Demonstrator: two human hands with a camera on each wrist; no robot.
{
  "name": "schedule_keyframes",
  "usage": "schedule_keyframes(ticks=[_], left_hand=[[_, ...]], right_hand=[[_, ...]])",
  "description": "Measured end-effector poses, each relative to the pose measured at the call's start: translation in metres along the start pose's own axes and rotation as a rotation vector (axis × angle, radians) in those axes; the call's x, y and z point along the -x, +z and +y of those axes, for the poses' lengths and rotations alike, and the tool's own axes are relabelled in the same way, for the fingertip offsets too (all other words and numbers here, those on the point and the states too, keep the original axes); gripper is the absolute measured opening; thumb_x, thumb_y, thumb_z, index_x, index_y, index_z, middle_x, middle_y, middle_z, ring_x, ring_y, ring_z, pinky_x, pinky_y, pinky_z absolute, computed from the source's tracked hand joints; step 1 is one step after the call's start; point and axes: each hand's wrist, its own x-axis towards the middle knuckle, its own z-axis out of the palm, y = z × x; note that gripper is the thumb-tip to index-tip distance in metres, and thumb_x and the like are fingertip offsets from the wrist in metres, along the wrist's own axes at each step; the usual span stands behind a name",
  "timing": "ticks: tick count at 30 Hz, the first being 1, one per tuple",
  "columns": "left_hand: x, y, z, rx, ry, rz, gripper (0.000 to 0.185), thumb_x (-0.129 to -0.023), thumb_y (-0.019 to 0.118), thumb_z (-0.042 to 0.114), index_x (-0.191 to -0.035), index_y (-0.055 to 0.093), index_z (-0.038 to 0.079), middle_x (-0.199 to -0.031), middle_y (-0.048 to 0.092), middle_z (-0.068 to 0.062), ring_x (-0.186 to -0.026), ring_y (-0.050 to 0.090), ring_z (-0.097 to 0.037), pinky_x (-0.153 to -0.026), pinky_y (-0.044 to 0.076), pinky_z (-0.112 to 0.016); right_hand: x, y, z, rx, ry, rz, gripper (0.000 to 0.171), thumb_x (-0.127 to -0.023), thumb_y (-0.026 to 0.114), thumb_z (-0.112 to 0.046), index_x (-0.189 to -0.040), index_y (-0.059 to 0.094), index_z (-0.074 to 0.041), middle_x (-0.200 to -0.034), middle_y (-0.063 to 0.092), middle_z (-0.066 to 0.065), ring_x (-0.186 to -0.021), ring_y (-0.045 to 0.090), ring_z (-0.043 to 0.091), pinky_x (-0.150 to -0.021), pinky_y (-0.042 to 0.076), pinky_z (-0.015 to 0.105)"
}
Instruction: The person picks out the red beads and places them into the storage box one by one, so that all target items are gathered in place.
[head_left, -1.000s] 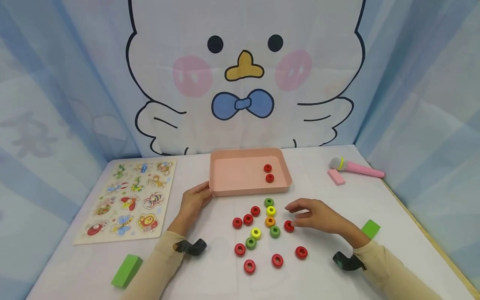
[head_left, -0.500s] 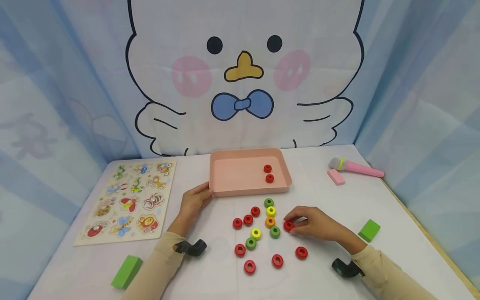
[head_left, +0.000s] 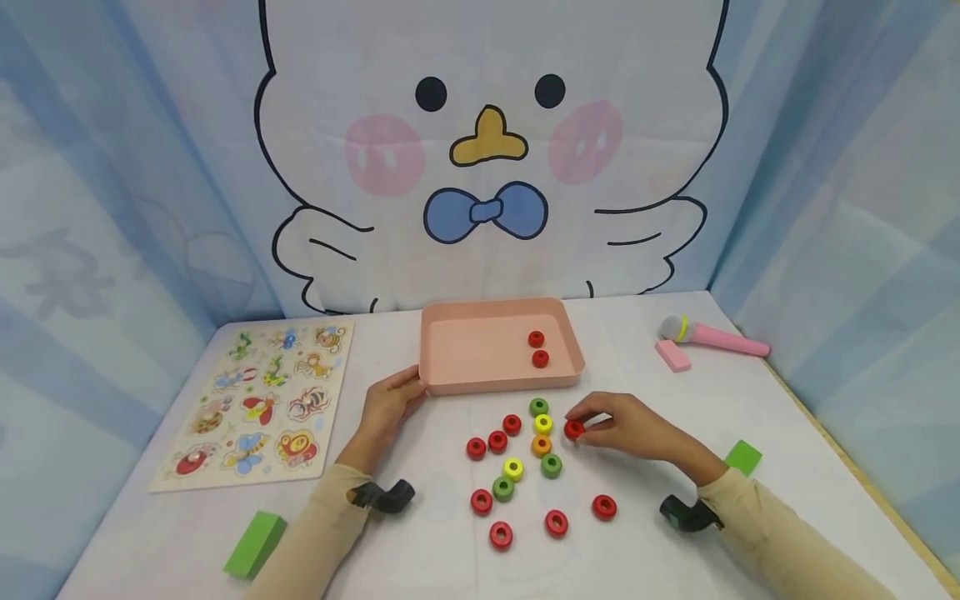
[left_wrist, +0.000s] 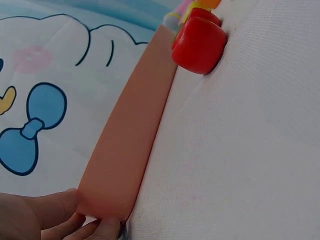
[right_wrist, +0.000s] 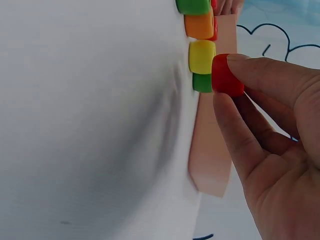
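Note:
My right hand (head_left: 633, 425) pinches a red ring bead (right_wrist: 227, 75) between thumb and fingers, just right of the loose beads on the table. At the near left corner of the pink tray (head_left: 457, 387), my left hand (head_left: 388, 407) grips the edge with thumb and fingertips; the left wrist view shows them on the rim and lower wall. Two red beads (head_left: 540, 359) lie inside the tray at its right. Before it are scattered more red beads (head_left: 557, 523), green beads (head_left: 551, 465), yellow beads (head_left: 513, 469) and an orange bead (head_left: 542, 446).
An insect picture board (head_left: 258, 404) lies at the left. Green blocks (head_left: 255, 544) are near both forearms. A pink toy microphone (head_left: 716, 336) and a pink block (head_left: 672, 356) lie at the back right. A printed curtain (head_left: 487, 267) hangs behind the table.
My right hand closed its fingers on a red bead, then moved it slightly away from me, towards the tray. The left hand has stayed at the tray corner.

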Motion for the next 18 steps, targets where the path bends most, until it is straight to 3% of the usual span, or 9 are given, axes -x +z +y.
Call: schedule_keyframes(ticks=[9,18], left_hand=[[0.002,0.000,-0.002,0.008,0.024,-0.005,0.043,-0.093,0.061,-0.006,-0.135,0.052,-0.009,-0.138,0.052,-0.025,-0.125,0.053,-0.034,-0.100,0.048,-0.034],[0.001,0.001,-0.001,0.015,0.029,0.007,0.041,-0.092,0.061,-0.007,-0.133,0.054,-0.010,-0.137,0.052,-0.026,-0.124,0.053,-0.034,-0.099,0.048,-0.033]], right_hand=[[-0.043,-0.021,-0.007,0.069,-0.013,0.052,0.035,-0.087,0.076,-0.012,-0.120,0.067,-0.004,-0.110,0.065,0.000,-0.104,0.060,0.024,-0.091,0.055,0.037],[-0.105,-0.048,-0.011,0.117,0.072,0.100,0.035,-0.088,0.074,-0.007,-0.122,0.066,-0.002,-0.115,0.065,0.010,-0.108,0.060,0.030,-0.093,0.054,0.039]])
